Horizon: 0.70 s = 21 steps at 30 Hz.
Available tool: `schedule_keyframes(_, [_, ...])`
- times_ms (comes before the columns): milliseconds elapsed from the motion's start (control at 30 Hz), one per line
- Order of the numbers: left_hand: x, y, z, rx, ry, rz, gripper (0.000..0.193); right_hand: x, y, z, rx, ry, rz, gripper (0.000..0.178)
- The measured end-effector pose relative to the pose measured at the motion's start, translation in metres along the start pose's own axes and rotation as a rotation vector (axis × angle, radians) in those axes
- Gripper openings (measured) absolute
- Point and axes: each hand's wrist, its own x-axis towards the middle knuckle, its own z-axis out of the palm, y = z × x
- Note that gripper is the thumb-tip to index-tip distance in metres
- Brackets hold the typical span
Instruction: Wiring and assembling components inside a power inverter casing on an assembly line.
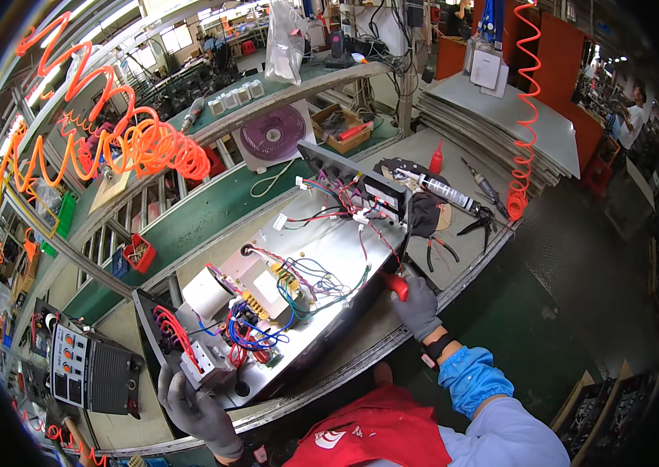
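Observation:
An open metal chassis (329, 268) with black end panels lies slantwise before me, its wiring exposed. Inside are a white cylinder (206, 292), blue and green wire bundles (255, 331) and a pale block (203, 364) joined to red wires. My left hand (203, 416), in a grey glove, grips the chassis's near left corner, fingers along the end panel and thumb inward. At the right long side, my gloved right hand (418, 305) is closed on a red-handled tool (396, 286); its working end is hidden. More connectors and wires (353, 206) hang at the far panel.
Pliers (442, 253), a caulking gun (458, 198), a red bottle (436, 158) and a dark cloth (423, 214) lie beyond the chassis. A black power unit (92, 370) stands left. Orange coiled hoses (166, 152) hang overhead. Stacked sheets (500, 117) are far right; a person (631, 117) is beyond.

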Motion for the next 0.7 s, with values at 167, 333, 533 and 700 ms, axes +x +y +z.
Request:
schedule_keyframes(167, [-0.001, 0.001, 0.001, -0.089, -0.010, -0.040, 0.043, 0.009, -0.006, -0.001, -0.070, -0.098, 0.047, 0.029])
schedule_keyframes(333, [0.002, 0.006, -0.001, -0.012, -0.031, 0.029, 0.044, 0.005, -0.018, -0.037, 0.003, -0.113, 0.128, 0.041])
schedule_keyframes(533, [0.004, 0.006, 0.000, 0.027, -0.005, 0.037, 0.041, -0.035, -0.035, -0.079, 0.540, -0.286, 0.435, 0.035])
schedule_keyframes(700, [0.004, 0.007, -0.002, 0.049, -0.019, 0.061, 0.040, -0.065, -0.055, -0.057, 0.875, -0.492, 0.875, 0.033])
